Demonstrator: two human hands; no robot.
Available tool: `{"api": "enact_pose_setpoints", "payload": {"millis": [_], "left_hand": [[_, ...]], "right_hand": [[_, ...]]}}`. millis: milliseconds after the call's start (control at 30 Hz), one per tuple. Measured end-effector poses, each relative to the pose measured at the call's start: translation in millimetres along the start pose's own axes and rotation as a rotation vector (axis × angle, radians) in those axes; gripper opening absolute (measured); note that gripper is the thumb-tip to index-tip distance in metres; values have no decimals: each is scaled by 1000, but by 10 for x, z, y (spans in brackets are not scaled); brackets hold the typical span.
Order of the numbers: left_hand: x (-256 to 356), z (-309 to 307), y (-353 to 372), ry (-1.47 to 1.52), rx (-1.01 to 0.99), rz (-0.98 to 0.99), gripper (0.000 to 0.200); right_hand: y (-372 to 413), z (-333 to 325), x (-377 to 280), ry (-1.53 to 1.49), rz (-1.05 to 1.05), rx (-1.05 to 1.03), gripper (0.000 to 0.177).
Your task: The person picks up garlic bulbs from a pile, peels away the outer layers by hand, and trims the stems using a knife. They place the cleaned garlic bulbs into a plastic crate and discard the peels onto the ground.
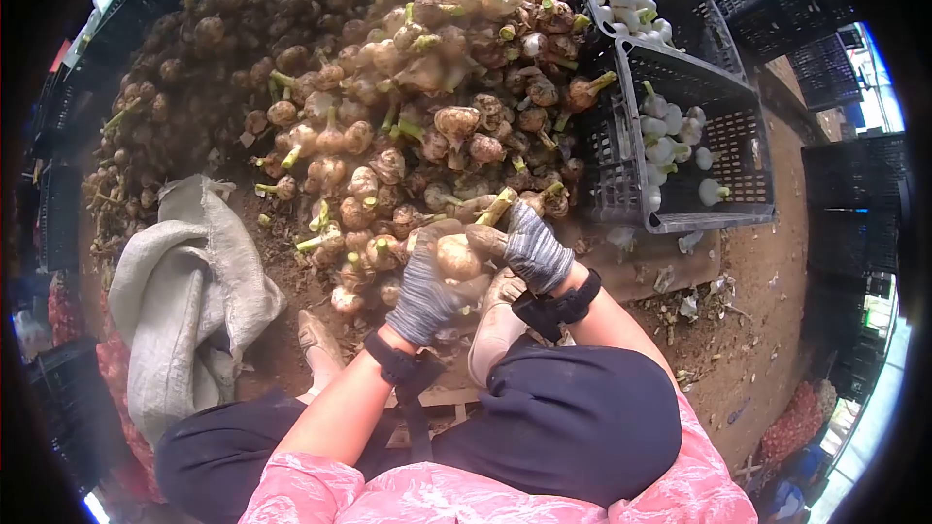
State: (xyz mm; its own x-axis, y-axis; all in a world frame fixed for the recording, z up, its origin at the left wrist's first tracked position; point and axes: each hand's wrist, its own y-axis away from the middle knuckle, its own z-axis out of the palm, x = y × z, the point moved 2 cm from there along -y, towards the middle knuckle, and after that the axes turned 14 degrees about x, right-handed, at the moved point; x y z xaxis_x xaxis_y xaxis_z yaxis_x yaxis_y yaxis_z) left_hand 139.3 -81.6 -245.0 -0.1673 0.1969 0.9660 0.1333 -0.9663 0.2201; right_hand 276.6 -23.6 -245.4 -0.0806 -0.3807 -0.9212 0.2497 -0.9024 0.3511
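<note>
Between my gloved hands is a garlic bulb (457,258) with dirt-brown skin, and its cut green stem (497,206) points up and to the right. My left hand (429,281), in a grey striped glove, is closed around the bulb's left side. Fingers of my right hand (534,247) are closed at the bulb's upper right, by the stem; whether they hold a small tool too is hidden. Just beyond both hands lies a big heap of unpeeled garlic (388,165), brown and soil-covered, many with short stems.
Two black plastic crates (680,223) to the right hold cleaned white garlic bulbs (665,141). A pale woven sack (184,301) lies crumpled on the left. Peel scraps (689,306) litter the dirt floor at right. More dark crates (854,194) stand along the right side.
</note>
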Motion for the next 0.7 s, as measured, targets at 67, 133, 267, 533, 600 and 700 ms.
{"api": "enact_pose_setpoints", "payload": {"millis": [67,133,267,533,600,700], "left_hand": [[27,-20,-17,137,-21,-125,59],[0,-53,-22,163,-35,-156,60],[-5,-64,-46,237,-46,-250,64],[-74,-128,-98,685,-97,-628,71],[-98,-175,-115,665,-118,-660,71],[-296,-252,-179,308,-61,-216,68]], "right_hand": [[51,-33,-80,-51,72,-23,37],[49,-31,-70,-129,127,-71,41],[78,-40,-152,-99,128,-71,41],[78,-30,-76,111,-160,-147,32],[88,-27,-104,-34,-67,-124,33],[97,-60,-78,-106,93,-59,40]]}}
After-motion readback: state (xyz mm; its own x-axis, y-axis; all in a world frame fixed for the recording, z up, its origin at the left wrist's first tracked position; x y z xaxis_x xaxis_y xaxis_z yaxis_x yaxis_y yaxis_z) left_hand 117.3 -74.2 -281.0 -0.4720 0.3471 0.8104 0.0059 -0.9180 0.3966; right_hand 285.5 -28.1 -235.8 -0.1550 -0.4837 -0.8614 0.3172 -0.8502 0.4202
